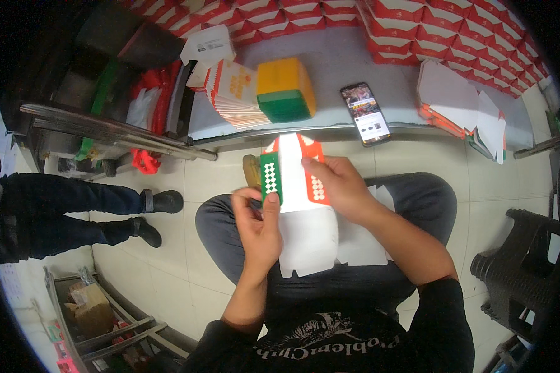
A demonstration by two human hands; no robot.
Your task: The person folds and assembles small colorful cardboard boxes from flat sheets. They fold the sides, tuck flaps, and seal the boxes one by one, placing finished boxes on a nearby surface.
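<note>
above the lap (426, 199): a partly folded carton (292, 180), white along the middle, with a green panel (271, 177) on its left and an orange-red panel (316, 186) on its right.
left hand (259, 230): grasping the lower end of the green panel, thumb on its face, fingers bent at the outer edge.
right hand (347, 186): grasping the orange-red panel, thumb on top.
across the thighs: white card (364, 248), beside the carton's lower part.
grey bench (330, 62) ahead: a fanned stack of flat cartons (236, 96) against a yellow-and-green block (286, 90); a lit phone (364, 115) near the front edge; loose blanks (457, 99) to the right.
behind these: rows of red-and-white boxes (442, 37).
</note>
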